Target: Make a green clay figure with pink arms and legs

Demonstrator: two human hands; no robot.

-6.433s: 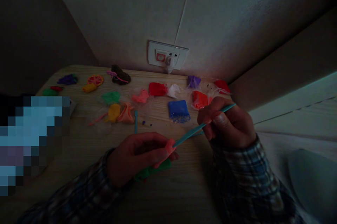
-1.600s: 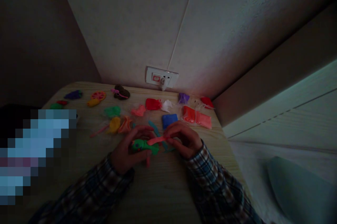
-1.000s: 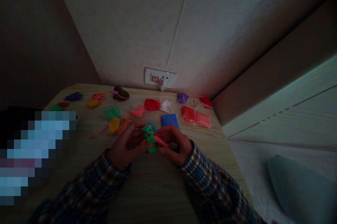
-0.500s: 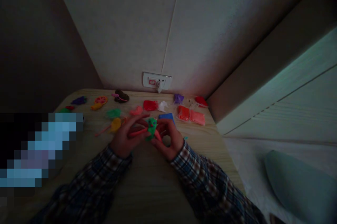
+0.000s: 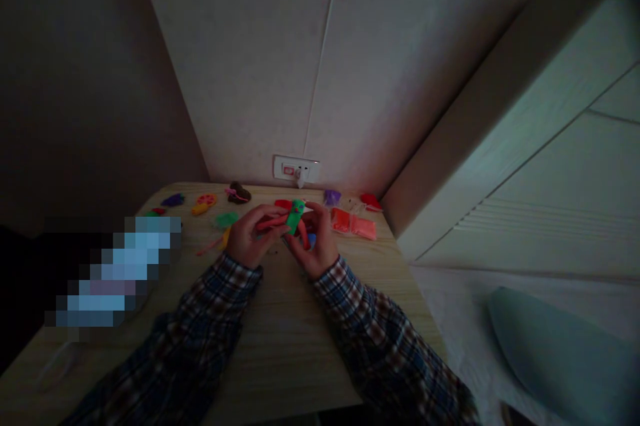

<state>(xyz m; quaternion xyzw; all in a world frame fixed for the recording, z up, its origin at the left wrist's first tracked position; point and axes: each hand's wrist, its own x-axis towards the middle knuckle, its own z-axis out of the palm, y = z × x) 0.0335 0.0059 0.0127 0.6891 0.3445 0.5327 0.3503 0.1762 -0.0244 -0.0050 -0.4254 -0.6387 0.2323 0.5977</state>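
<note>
A small green clay figure (image 5: pixel 295 218), with dark and reddish marks near its top and pinkish-red strips out to both sides, is held up between my two hands over the wooden table (image 5: pixel 295 353). My left hand (image 5: pixel 250 239) is closed on its left side, where one strip lies along the fingers. On the other side my right hand (image 5: pixel 323 246) is closed too, its thumb and fingers around the figure's right strip. Fingertips partly hide where the strips join the body. Behind my right hand a blue piece (image 5: pixel 312 239) shows in part.
Along the back lie a brown clay piece (image 5: pixel 239 193), a yellow-and-red clay piece (image 5: pixel 205 203), a green packet (image 5: pixel 227 219), a purple packet (image 5: pixel 331 197) and red and pink packets (image 5: pixel 363 227). A wall socket (image 5: pixel 296 170) holds a plug. A pixelated bright patch covers the left.
My hands and the figure sit slightly higher in view, and the figure is tilted more, its top leaning right. The camera view has shifted, showing more of the table's front.
</note>
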